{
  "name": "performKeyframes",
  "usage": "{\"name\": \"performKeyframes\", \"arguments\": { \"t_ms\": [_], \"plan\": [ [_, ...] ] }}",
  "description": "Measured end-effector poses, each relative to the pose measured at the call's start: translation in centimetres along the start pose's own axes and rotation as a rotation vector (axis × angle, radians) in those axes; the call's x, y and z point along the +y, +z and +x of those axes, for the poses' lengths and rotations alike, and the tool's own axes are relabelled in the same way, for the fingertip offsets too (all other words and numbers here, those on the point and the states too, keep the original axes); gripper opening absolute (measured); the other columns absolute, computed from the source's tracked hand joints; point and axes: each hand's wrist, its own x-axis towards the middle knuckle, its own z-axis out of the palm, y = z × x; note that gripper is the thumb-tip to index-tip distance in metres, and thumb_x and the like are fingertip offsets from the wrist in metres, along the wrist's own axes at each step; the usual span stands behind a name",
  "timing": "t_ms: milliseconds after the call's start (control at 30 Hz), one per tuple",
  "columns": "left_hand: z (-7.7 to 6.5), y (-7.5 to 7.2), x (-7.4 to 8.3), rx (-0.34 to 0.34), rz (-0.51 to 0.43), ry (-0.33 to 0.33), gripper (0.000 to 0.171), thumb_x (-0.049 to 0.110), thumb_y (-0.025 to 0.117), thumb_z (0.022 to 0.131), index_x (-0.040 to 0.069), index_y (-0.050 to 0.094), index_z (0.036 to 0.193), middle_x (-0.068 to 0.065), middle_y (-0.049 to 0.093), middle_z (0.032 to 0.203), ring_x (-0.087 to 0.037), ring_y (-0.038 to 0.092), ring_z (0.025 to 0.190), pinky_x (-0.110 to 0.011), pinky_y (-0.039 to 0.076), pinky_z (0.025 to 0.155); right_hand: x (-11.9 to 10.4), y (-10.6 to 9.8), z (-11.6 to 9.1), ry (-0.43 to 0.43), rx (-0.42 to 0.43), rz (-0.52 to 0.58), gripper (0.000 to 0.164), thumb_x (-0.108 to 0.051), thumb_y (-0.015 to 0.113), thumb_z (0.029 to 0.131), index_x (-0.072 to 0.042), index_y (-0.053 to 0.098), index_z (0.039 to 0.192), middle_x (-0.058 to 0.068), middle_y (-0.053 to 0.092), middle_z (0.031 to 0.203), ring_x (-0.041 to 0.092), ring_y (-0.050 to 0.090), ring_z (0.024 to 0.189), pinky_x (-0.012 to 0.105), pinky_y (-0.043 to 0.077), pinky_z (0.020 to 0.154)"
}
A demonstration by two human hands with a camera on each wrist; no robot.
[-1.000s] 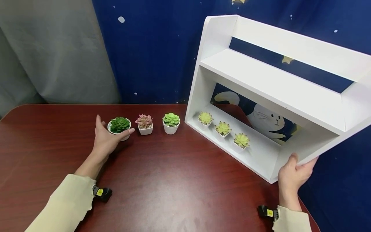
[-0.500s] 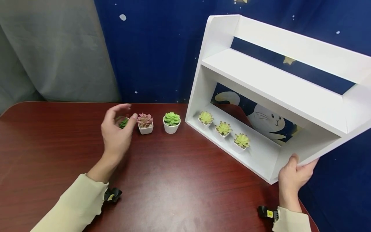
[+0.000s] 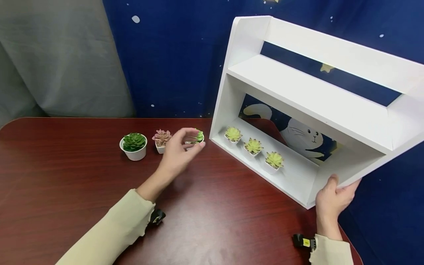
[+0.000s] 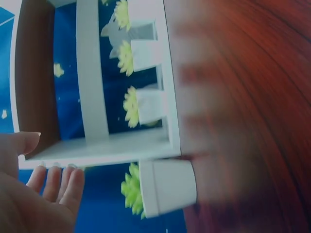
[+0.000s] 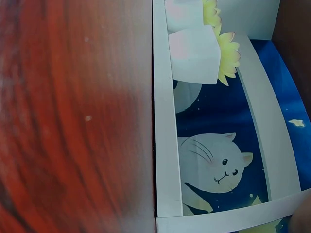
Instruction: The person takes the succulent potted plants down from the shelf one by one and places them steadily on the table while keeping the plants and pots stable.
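Observation:
My left hand hovers over a bright green succulent in a round white pot, hiding most of it. In the left wrist view the fingers are loosely bent and apart from that white pot. A pink succulent in a square white pot stands just left of the hand, partly covered. Further left is a dark green succulent in a round white pot. My right hand grips the right side panel of the white shelf, thumb on the inner side.
Three yellow-green succulents, at left, middle and right, stand in white pots on the shelf's lower board. The shelf sits angled on the reddish-brown table. Behind hang a blue curtain and a grey one.
My left hand has left the dark green succulent's pot and moved right, past the pink one, to the bright green one. The right hand stays on the shelf.

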Motion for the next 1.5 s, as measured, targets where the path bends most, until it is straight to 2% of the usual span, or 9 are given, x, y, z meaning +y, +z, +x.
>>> {"name": "performKeyframes", "arguments": {
  "t_ms": [100, 167, 300, 500, 733, 967, 1133, 1333, 1500],
  "plan": [
    [0.4, 1.5, 0.1, -0.054, 0.047, -0.024, 0.042, 0.016, 0.077, 0.088, 0.005, 0.062, 0.125, -0.016, 0.068, 0.123, -0.034, 0.065, 0.118, -0.048, 0.054, 0.103, 0.0, 0.0, 0.0, 0.001, 0.000, -0.002, 0.057, -0.011, 0.048, 0.097, -0.028, 0.043, 0.151, 0.007, 0.058, 0.143, 0.012, 0.053, 0.125, 0.023, 0.038, 0.105],
    [0.8, 2.5, 0.1, -0.086, 0.091, -0.048, 0.046, 0.020, 0.077, 0.088, 0.006, 0.060, 0.129, -0.014, 0.067, 0.127, -0.031, 0.064, 0.122, -0.045, 0.053, 0.106, 0.0, 0.0, 0.0, -0.003, 0.000, -0.003, 0.057, -0.011, 0.048, 0.097, -0.027, 0.043, 0.151, 0.007, 0.058, 0.143, 0.012, 0.053, 0.125, 0.023, 0.038, 0.105],
    [1.7, 4.4, -0.5, -0.148, 0.127, -0.093, 0.060, 0.024, 0.077, 0.088, 0.003, 0.052, 0.139, -0.017, 0.061, 0.138, -0.030, 0.057, 0.133, -0.044, 0.047, 0.113, 0.0, 0.0, 0.2, -0.013, 0.003, 0.010, 0.058, -0.010, 0.048, 0.096, -0.026, 0.043, 0.152, 0.007, 0.058, 0.143, 0.012, 0.053, 0.125, 0.023, 0.038, 0.106],
    [2.8, 6.9, -1.8, -0.138, 0.089, -0.186, 0.071, 0.024, 0.078, 0.087, 0.005, 0.044, 0.146, -0.019, 0.057, 0.143, -0.035, 0.053, 0.136, -0.045, 0.043, 0.116, -0.1, 0.0, 0.1, -0.017, -0.004, 0.006, 0.058, -0.010, 0.048, 0.096, -0.026, 0.042, 0.152, 0.008, 0.057, 0.144, 0.012, 0.052, 0.126, 0.023, 0.038, 0.106],
    [3.5, 9.2, -2.9, -0.132, 0.179, -0.190, 0.080, 0.026, 0.081, 0.084, 0.006, 0.040, 0.150, -0.018, 0.053, 0.147, -0.033, 0.052, 0.136, -0.046, 0.045, 0.113, -0.3, 0.1, -0.1, -0.031, -0.005, 0.007, 0.057, -0.011, 0.048, 0.097, -0.025, 0.042, 0.152, 0.008, 0.056, 0.145, 0.012, 0.052, 0.127, 0.024, 0.037, 0.108],
    [4.2, 10.6, -4.0, -0.109, 0.216, -0.240, 0.086, 0.025, 0.082, 0.084, 0.005, 0.034, 0.153, -0.018, 0.047, 0.152, -0.033, 0.047, 0.141, -0.047, 0.040, 0.117, -0.2, 0.1, -0.2, -0.027, -0.018, -0.001, 0.058, -0.012, 0.048, 0.098, -0.027, 0.041, 0.153, 0.005, 0.054, 0.147, 0.012, 0.050, 0.130, 0.025, 0.037, 0.110],
    [4.6, 11.0, -4.8, -0.083, 0.215, -0.280, 0.087, 0.024, 0.082, 0.084, 0.005, 0.034, 0.154, -0.019, 0.049, 0.150, -0.034, 0.048, 0.140, -0.047, 0.040, 0.117, -0.2, 0.1, -0.3, -0.027, -0.021, -0.014, 0.057, -0.013, 0.048, 0.098, -0.027, 0.041, 0.153, 0.007, 0.055, 0.147, 0.012, 0.050, 0.130, 0.026, 0.037, 0.111],
    [4.7, 11.5, -5.0, -0.048, 0.162, -0.328, 0.086, 0.023, 0.082, 0.083, 0.004, 0.036, 0.153, -0.019, 0.053, 0.148, -0.034, 0.051, 0.138, -0.046, 0.041, 0.116, -0.4, 0.2, -0.3, -0.043, -0.025, 0.006, 0.057, -0.010, 0.048, 0.098, -0.025, 0.041, 0.152, 0.007, 0.055, 0.146, 0.013, 0.050, 0.130, 0.026, 0.037, 0.113],
    [4.9, 12.3, -4.9, -0.048, 0.143, -0.325, 0.085, 0.022, 0.083, 0.082, 0.004, 0.038, 0.151, -0.019, 0.053, 0.148, -0.035, 0.050, 0.137, -0.046, 0.041, 0.116, -0.3, 0.2, -0.2, -0.049, -0.014, 0.024, 0.056, -0.009, 0.048, 0.097, -0.024, 0.043, 0.151, 0.007, 0.056, 0.145, 0.013, 0.051, 0.129, 0.025, 0.037, 0.111]
  ]
}}
